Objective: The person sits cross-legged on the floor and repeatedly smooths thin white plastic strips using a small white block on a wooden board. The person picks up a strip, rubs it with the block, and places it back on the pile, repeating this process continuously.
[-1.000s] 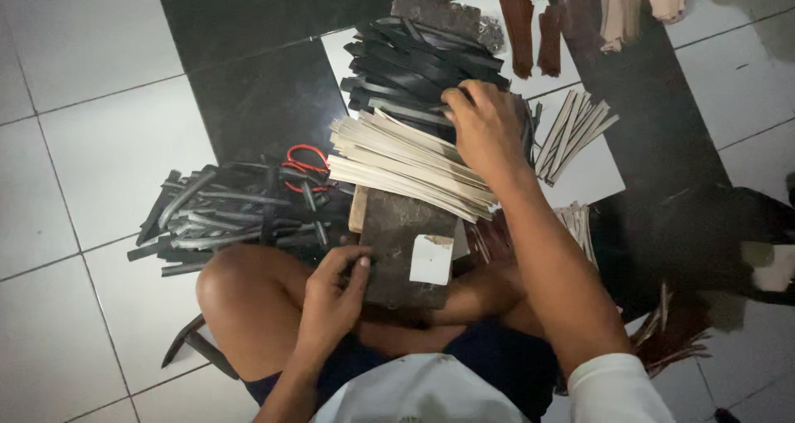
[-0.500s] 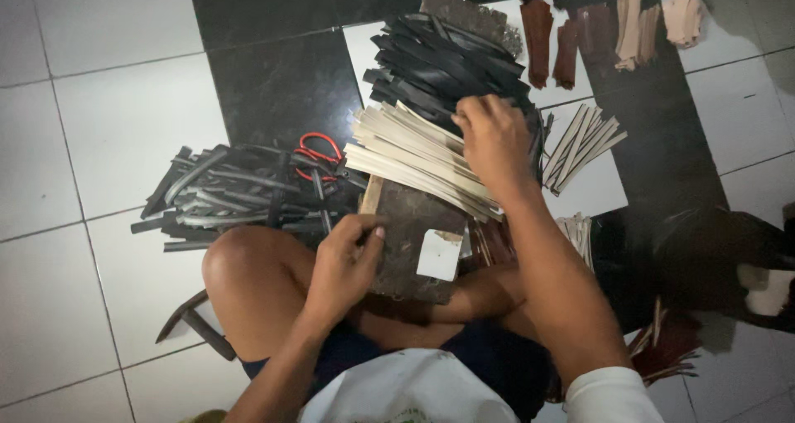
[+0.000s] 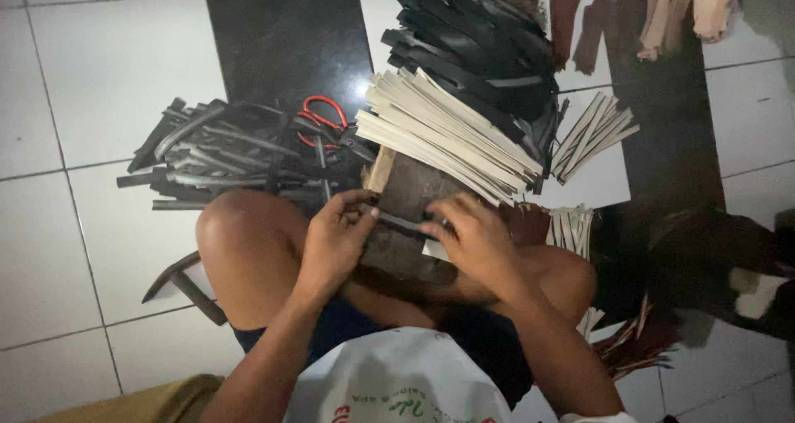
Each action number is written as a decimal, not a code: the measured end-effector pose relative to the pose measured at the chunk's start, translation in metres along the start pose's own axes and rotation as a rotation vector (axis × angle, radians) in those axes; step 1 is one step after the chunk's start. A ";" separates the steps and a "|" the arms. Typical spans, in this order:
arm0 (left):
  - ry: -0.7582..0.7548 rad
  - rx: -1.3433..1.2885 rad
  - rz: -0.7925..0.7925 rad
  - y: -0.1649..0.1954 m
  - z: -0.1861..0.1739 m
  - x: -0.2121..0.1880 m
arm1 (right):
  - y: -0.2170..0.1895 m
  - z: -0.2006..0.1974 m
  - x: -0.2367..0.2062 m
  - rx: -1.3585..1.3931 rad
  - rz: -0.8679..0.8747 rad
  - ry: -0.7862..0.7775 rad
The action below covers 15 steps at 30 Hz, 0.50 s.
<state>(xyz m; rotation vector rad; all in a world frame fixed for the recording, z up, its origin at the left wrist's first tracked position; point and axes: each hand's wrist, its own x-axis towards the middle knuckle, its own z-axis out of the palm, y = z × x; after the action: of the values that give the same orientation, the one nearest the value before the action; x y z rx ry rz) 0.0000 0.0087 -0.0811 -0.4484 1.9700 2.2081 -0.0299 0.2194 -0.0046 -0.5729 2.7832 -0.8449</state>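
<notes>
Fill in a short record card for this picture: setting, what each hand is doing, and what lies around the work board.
Setting: person seated on white and black floor tiles, seen from above
Work surface: dark wooden board across the lap
Left hand: pinches one end of a thin dark strip on the board
Right hand: holds the strip's other end
Ahead of board: stack of pale flat strips, heap of black strips
To the left: pile of dark grey strips, red-handled scissors
</notes>
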 end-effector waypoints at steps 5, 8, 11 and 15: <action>0.029 0.130 0.006 -0.002 -0.002 0.002 | 0.005 0.003 0.034 -0.308 -0.188 0.362; 0.043 0.181 0.056 0.002 -0.004 0.003 | 0.005 0.001 0.052 -0.412 -0.264 0.351; 0.017 0.027 0.113 0.001 -0.009 0.003 | 0.006 -0.001 0.054 -0.421 -0.292 0.355; -0.001 0.079 0.045 -0.001 -0.013 0.002 | 0.012 -0.006 0.050 -0.418 -0.236 0.368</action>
<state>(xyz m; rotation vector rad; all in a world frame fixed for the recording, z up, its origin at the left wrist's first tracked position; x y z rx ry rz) -0.0001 -0.0038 -0.0835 -0.3966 2.0780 2.1469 -0.0809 0.2104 -0.0094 -0.9073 3.3087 -0.4338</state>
